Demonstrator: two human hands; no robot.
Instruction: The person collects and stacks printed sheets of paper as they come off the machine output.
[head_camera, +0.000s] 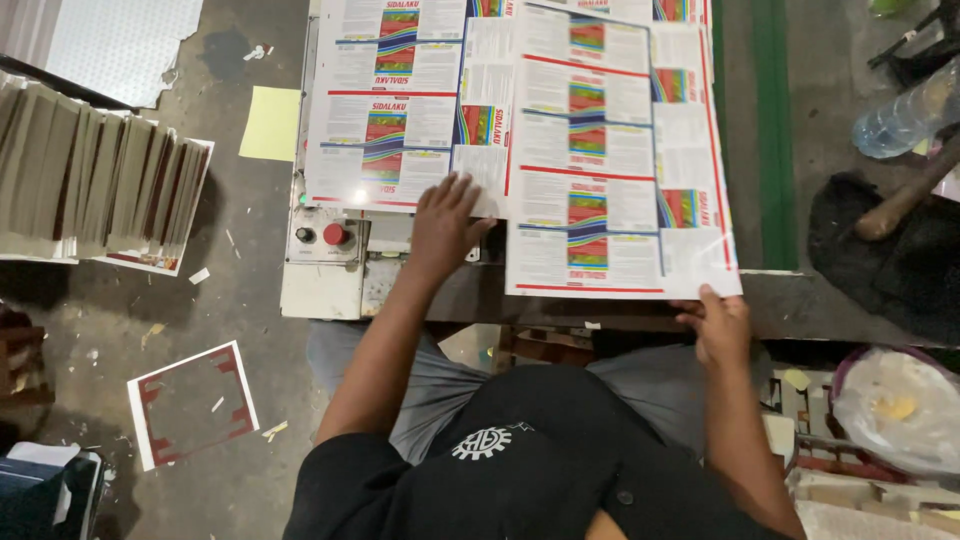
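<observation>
Left hand (445, 222) lies open, fingers spread flat on the printed sheet (600, 170), which stretches from its 12 toward 2 o'clock. Right hand (718, 325) pinches the sheet's near corner at its 12 o'clock.

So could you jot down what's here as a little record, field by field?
left hand: flat on the printed sheets, fingers spread
right hand: pinching the near right corner of the top sheet
under sheet: same print, lying further left
machine panel: red button and a black knob beside it
floor left: card stack, yellow paper, red-edged offcut
right side: plastic bottle, hammer
</observation>
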